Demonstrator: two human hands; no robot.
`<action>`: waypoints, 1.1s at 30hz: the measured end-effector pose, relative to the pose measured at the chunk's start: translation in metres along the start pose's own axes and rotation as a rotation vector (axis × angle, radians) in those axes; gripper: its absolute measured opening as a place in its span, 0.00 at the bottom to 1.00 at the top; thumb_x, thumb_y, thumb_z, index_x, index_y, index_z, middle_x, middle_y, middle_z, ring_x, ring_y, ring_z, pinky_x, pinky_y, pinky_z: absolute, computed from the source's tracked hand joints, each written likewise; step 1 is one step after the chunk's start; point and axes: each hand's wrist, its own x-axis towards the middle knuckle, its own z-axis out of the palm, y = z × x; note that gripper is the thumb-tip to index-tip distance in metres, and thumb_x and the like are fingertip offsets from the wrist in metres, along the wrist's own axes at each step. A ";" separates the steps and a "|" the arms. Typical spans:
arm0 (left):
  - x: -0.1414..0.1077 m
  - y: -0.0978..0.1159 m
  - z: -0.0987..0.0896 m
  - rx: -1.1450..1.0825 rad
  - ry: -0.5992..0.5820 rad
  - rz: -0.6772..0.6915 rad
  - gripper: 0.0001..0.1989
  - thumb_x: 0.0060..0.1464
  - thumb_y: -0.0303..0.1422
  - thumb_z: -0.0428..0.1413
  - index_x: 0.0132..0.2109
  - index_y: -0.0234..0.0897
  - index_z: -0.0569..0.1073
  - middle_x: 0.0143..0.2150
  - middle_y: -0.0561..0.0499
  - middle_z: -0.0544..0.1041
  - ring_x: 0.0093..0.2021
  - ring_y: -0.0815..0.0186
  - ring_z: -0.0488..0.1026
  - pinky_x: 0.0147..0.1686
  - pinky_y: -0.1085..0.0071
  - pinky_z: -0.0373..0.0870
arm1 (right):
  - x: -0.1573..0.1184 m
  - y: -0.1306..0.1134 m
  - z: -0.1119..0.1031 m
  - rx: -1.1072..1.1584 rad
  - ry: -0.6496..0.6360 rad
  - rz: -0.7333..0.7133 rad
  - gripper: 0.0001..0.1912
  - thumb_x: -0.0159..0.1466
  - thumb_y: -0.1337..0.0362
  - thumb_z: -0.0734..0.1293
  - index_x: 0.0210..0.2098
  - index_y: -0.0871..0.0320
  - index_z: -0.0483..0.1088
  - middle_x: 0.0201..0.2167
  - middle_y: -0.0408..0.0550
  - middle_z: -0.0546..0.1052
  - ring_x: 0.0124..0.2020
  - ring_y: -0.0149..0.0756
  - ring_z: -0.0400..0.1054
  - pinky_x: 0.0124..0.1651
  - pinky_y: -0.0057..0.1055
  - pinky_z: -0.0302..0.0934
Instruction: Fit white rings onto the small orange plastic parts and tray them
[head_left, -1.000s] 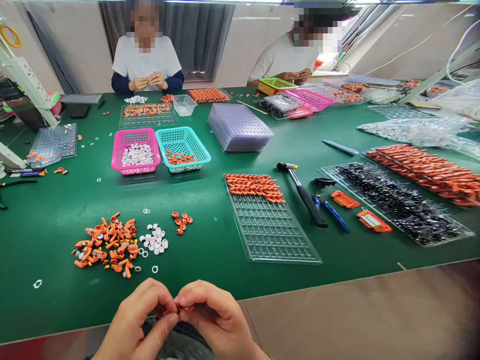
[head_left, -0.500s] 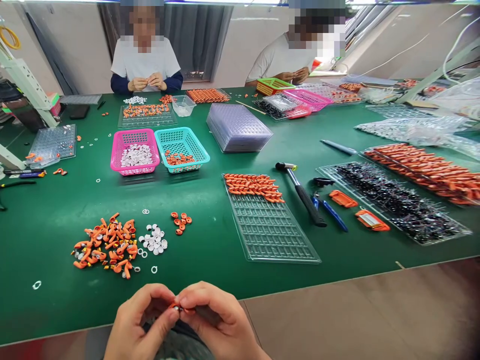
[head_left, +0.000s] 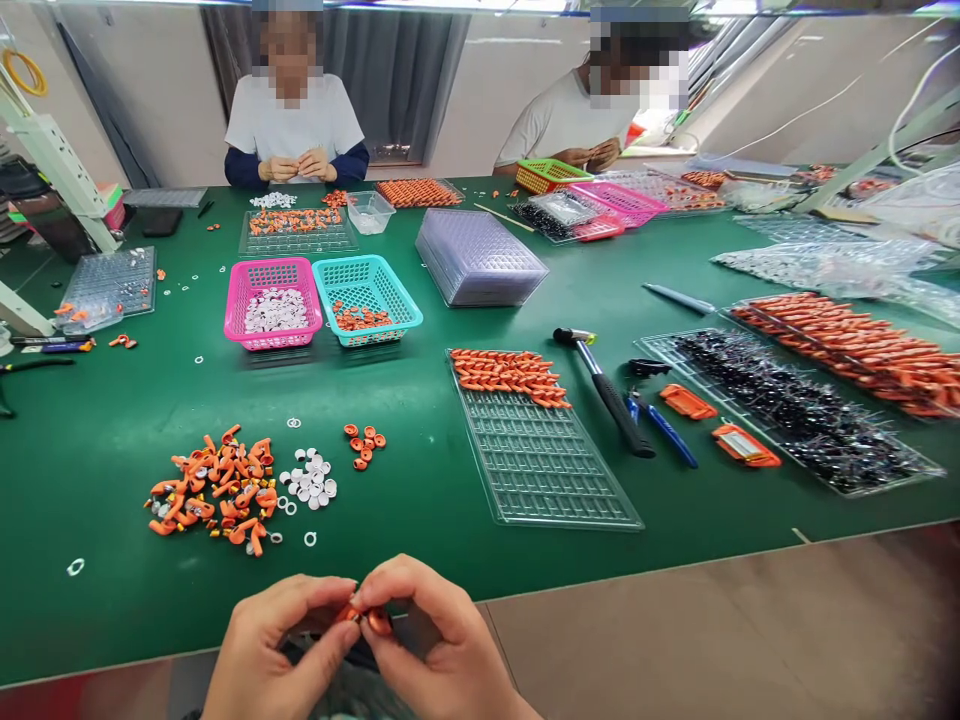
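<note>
At the table's front edge, my left hand (head_left: 277, 645) pinches an orange earbud housing (head_left: 349, 613), mostly covered by the fingers. Touching it from the other side, my right hand (head_left: 442, 640) grips a small round orange earbud cap (head_left: 379, 621) between thumb and fingers. The two pieces sit close together; whether they join, I cannot tell. Beyond my left hand lie a heap of orange earbud housings (head_left: 221, 485), a small pile of white round pieces (head_left: 311, 478) and several loose orange caps (head_left: 363, 443).
A clear tray (head_left: 559, 470) holds rows of orange stems at its far end. Right of it lie a hammer (head_left: 611, 400), blue pliers (head_left: 671, 435) and a tray of black wired parts (head_left: 795, 400). Pink (head_left: 236, 325) and turquoise (head_left: 409, 318) baskets stand farther back. Two people work opposite.
My fingers have shifted slightly on the small pieces, and the round orange cap in my right hand now shows more of its outer face. The table things stay put.
</note>
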 end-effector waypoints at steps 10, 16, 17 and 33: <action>0.009 0.003 -0.004 0.193 -0.009 0.288 0.17 0.50 0.20 0.61 0.45 0.43 0.79 0.34 0.54 0.85 0.30 0.71 0.82 0.33 0.84 0.77 | -0.003 0.004 0.001 -0.029 0.000 -0.033 0.15 0.60 0.77 0.63 0.40 0.52 0.68 0.33 0.43 0.74 0.33 0.32 0.71 0.36 0.26 0.68; 0.009 0.001 -0.005 0.218 -0.005 0.297 0.14 0.51 0.20 0.60 0.42 0.43 0.79 0.33 0.55 0.84 0.31 0.71 0.81 0.34 0.85 0.76 | -0.001 -0.002 -0.009 -0.105 -0.105 -0.076 0.16 0.58 0.76 0.66 0.44 0.53 0.69 0.38 0.46 0.73 0.39 0.33 0.71 0.42 0.26 0.68; 0.009 0.001 -0.005 0.220 -0.005 0.293 0.14 0.52 0.20 0.60 0.42 0.42 0.79 0.33 0.55 0.84 0.31 0.71 0.81 0.34 0.84 0.76 | -0.001 -0.003 -0.011 -0.119 -0.111 -0.081 0.16 0.59 0.76 0.66 0.44 0.53 0.69 0.38 0.46 0.73 0.39 0.34 0.71 0.43 0.26 0.68; 0.004 -0.008 -0.002 0.168 -0.035 0.214 0.13 0.55 0.21 0.59 0.43 0.44 0.78 0.36 0.55 0.82 0.32 0.70 0.80 0.33 0.82 0.77 | 0.000 -0.001 -0.008 -0.184 -0.069 -0.122 0.15 0.62 0.78 0.66 0.44 0.55 0.72 0.38 0.48 0.77 0.38 0.33 0.75 0.42 0.25 0.71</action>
